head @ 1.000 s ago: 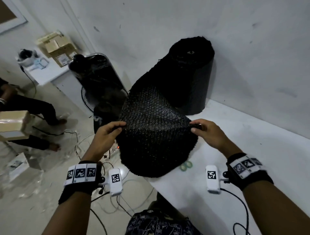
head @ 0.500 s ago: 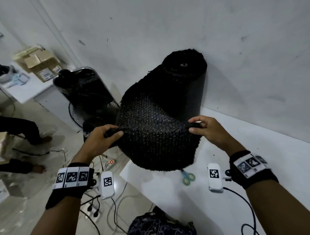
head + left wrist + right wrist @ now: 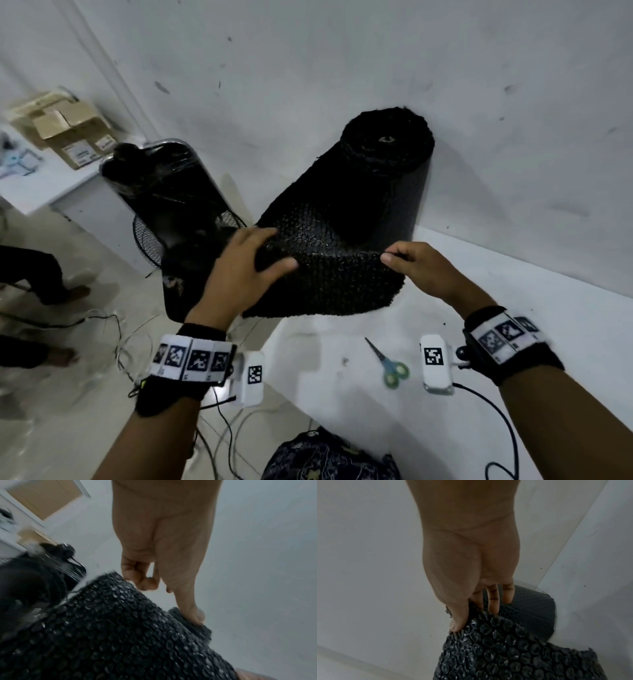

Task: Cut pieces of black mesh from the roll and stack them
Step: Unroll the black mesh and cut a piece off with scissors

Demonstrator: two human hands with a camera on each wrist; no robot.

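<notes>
L hand (image 3: 239,270) slid inward since earlier, both pinching bubbly black mesh sheet (image 3: 329,274) w/ R hand (image 3: 421,270); keep fold taut, green-handled scissors (image 3: 388,363) at 6 o'clock.

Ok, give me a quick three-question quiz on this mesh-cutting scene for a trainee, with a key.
1. True or false: the right hand holds the scissors.
2. Where is the roll? A) lying on the floor. B) upright on the table, against the wall. C) flat across the table.
3. Fill in: the right hand pinches the edge of the ____.

Key:
1. False; they lie on the table, untouched.
2. B.
3. mesh.
</notes>
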